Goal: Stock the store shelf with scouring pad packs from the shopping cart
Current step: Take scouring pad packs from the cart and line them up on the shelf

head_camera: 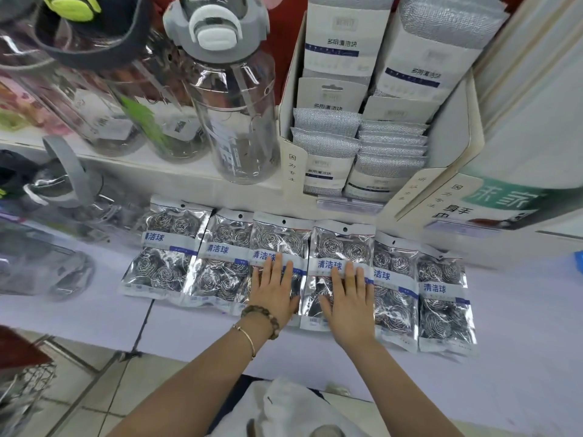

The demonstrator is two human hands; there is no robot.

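Note:
Several clear packs of steel scouring balls lie side by side in a row on the pale shelf (94, 313). My left hand (273, 290) lies flat with straight fingers on the third pack (277, 238). My right hand (348, 298) presses flat on the fourth pack (342, 244). Further packs lie to the left (167, 250) and to the right (443, 298). A corner of the wire shopping cart (25, 386) shows at the bottom left.
Clear plastic water bottles (233, 121) stand on the upper shelf at left. A white cardboard display box (285, 99) holds grey cleaning pad packs (325, 140). A green and white carton (492, 200) sits at right. Tiled floor lies below.

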